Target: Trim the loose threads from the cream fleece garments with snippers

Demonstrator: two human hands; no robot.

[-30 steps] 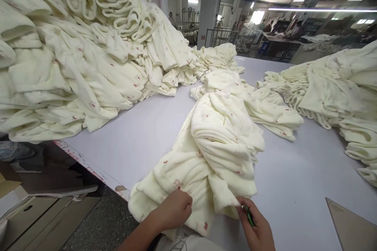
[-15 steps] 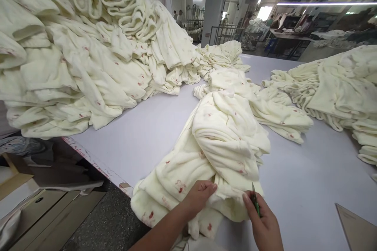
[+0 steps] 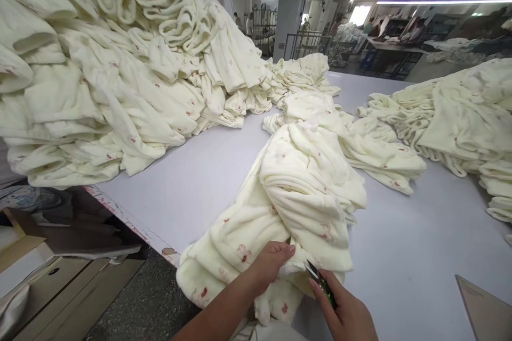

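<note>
A heap of cream fleece garments with small red prints lies on the white table just in front of me. My left hand is closed, pinching a fold at the heap's near edge. My right hand grips small green-handled snips, whose tip touches the fabric right beside my left fingers.
A tall stack of the same cream garments fills the left of the table, another pile lies at the right. A grey triangular board rests at the lower right. Cardboard boxes stand on the floor at the left.
My left hand slid right along the fabric edge and pinched it. My right hand moved the snips left and tilted them until the tip met the fabric by the left fingers.
</note>
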